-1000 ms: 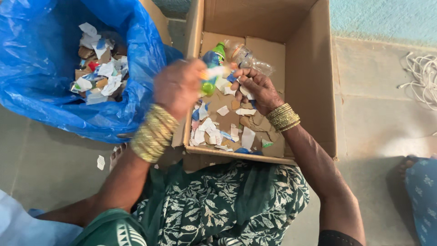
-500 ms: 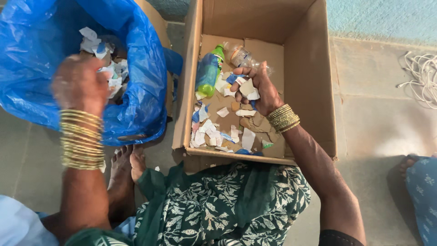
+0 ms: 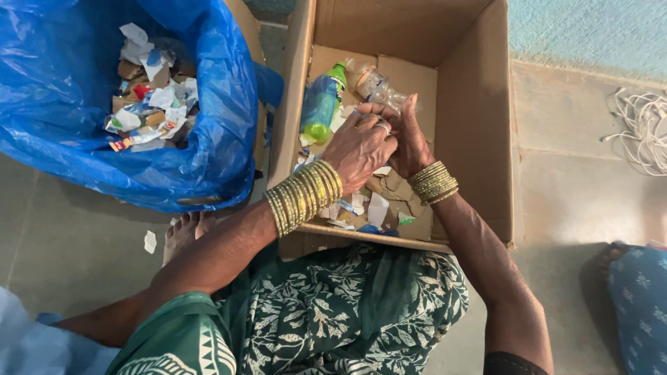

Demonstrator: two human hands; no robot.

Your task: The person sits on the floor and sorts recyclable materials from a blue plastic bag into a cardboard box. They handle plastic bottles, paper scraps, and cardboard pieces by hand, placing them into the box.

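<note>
**A:** Only the head view here. Both hands are sitting together inside the cardboard box (image 3: 479, 139), over the mess of torn paper and card scraps (image 3: 379, 208) covering its bottom. The left hand (image 3: 358, 149) is lying knuckles-up with its fingers curling in toward the right hand (image 3: 410, 142), and the two are touching.

**B:** Are they actually holding anything?

**A:** Can't tell, honestly. The right hand's grip is looking closed, fingers folded in, but whatever's in there is getting hidden by the left hand. Same for the left grip: fingers are bending inward, but nothing's showing between them.

**B:** What else is in the box?

**A:** A green and blue plastic bottle (image 3: 319, 104) is lying toward the far left corner, just beside the left hand's fingers. A crumpled clear bottle (image 3: 372, 83) is lying next to it, just past the fingertips. Gold bangles (image 3: 306, 194) are stacking up the left wrist, with a smaller set on the right one.

**B:** And outside the box?

**A:** A blue plastic bag (image 3: 222, 125) is sitting open right against the box's left wall, with more scraps (image 3: 149, 104) piling inside. White cord (image 3: 643, 132) is lying on the floor at far right.
</note>
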